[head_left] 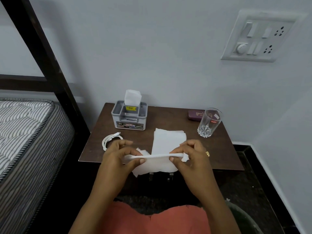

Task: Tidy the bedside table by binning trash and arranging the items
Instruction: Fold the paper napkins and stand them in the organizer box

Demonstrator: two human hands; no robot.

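The left hand [120, 155] and right hand [191, 154] pinch a white tissue [157, 165] by its folded top edge, one at each end, fingers [125, 143] closed on it above the worktop's [222, 149] front edge. A second tissue [167, 140] lies flat just behind, between a coiled white cable [109, 140] and a drinking glass [209, 123].

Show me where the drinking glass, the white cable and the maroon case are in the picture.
drinking glass [209, 123]: head view, middle of its clear wall.
white cable [106, 139]: head view, on the coiled loops.
maroon case [195, 115]: head view, middle of its lid.
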